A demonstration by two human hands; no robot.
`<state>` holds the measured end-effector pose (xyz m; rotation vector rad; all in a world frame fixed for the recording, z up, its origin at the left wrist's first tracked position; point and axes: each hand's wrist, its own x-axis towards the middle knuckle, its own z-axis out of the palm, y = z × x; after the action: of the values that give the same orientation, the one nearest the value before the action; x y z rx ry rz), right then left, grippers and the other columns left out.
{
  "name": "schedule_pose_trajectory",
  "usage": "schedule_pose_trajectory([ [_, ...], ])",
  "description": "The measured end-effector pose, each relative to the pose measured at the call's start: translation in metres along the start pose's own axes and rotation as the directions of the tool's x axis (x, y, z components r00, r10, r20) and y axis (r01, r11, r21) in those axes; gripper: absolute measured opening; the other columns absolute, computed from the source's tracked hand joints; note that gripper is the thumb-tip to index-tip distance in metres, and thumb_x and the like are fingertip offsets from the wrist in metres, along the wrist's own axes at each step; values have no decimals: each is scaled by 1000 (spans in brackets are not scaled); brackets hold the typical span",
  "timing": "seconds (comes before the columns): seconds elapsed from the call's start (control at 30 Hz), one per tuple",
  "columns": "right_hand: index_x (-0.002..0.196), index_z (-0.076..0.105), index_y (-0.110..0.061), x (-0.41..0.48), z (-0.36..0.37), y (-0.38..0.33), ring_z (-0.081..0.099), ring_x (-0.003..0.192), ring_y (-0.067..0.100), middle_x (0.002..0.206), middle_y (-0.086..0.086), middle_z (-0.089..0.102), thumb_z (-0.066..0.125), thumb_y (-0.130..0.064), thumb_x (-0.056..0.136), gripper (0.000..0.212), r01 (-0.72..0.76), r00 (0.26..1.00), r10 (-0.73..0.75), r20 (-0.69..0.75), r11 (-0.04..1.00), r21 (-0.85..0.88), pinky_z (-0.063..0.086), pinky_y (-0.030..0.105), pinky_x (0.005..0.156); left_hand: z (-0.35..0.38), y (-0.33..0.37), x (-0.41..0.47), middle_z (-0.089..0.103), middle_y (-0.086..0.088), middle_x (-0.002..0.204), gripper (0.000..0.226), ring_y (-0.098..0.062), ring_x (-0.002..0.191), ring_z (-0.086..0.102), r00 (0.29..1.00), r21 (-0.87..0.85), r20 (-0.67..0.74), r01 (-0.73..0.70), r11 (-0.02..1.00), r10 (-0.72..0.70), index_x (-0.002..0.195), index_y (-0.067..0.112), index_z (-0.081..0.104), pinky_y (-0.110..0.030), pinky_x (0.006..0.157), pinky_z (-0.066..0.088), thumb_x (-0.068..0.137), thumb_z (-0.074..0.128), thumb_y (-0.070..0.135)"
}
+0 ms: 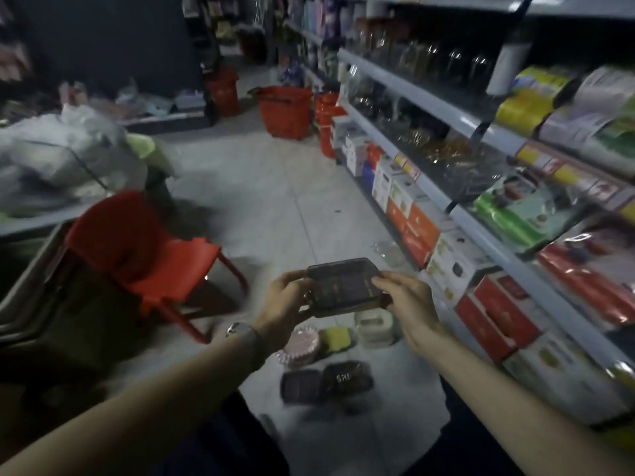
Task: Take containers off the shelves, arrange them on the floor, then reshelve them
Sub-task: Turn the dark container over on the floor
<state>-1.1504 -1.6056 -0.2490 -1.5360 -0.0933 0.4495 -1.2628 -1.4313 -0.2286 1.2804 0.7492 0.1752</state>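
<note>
Hands at work in a shop aisle: a person's left hand (pixel 285 304) and right hand (pixel 405 302) are gripping the short ends of a dark rectangular container (pixel 343 286), fingers curled over its edges, holding it in the air above the tiled floor (pixel 275 201). Beneath it, near the person, a pink fluted stack (pixel 299 347), a yellow container (pixel 338 338), a cream container (pixel 374 326) and two dark containers (pixel 301 386) are lying close together. Stocked shelves (pixel 429 108) are running along the right; a red chair (pixel 147 249) is standing at left.
</note>
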Motion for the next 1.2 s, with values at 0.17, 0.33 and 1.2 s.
schedule_pose_trajectory([
  [0.17, 97, 79, -8, 13, 8, 72, 74, 94, 26, 100, 12, 79, 72, -5, 92, 9, -162, 987, 163, 8, 986, -36, 60, 36, 84, -14, -45, 24, 71, -6, 87, 30, -16, 70, 68, 986, -5, -71, 153, 988, -153, 116, 12, 69, -23, 53, 55, 94, 54, -3],
  [0.33, 88, 75, 1, 26, 15, 127, 63, 81, 21, 82, 8, 70, 70, -3, 94, 8, -250, 967, 254, 23, 961, -122, 49, 38, 76, -19, -84, 48, 70, 0, 74, 35, -9, 53, 67, 961, 20, -83, 266, 964, -264, 108, 16, 71, -22, 47, 53, 96, 48, -8],
  [1.2, 128, 67, -4, 97, 117, 381, 61, 97, 16, 109, 6, 68, 70, 6, 88, 42, -623, 768, 618, -169, 658, -423, 43, 7, 66, -140, -348, 197, 71, -20, 121, 59, -38, 111, 68, 773, -129, -356, 516, 847, -525, 137, 5, 62, -53, 98, 57, 79, 64, 7],
])
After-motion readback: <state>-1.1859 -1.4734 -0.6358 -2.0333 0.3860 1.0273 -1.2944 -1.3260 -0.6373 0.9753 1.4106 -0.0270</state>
